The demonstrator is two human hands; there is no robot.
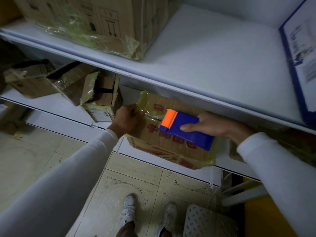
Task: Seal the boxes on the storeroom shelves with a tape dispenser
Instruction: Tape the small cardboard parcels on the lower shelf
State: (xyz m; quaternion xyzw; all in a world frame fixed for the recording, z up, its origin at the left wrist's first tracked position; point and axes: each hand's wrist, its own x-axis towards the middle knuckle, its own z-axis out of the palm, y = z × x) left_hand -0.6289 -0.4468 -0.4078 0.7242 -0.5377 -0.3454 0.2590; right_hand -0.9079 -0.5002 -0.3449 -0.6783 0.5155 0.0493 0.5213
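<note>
A cardboard box with red print [164, 147] sits on the lower shelf, its top crossed by yellowish clear tape. My right hand [213, 125] grips a blue tape dispenser with an orange front [184, 129] and presses it flat on the box top, orange end pointing left. My left hand [128, 118] clutches the box's left edge, fingers curled over the taped corner. Both arms wear white sleeves.
A large taped carton [89, 23] stands on the upper white shelf [213, 62], with a blue-edged board [301, 53] at its right end. Several small crumpled boxes [71, 86] lie on the lower shelf to the left. Tiled floor, my shoes and a perforated white stool [205, 221] are below.
</note>
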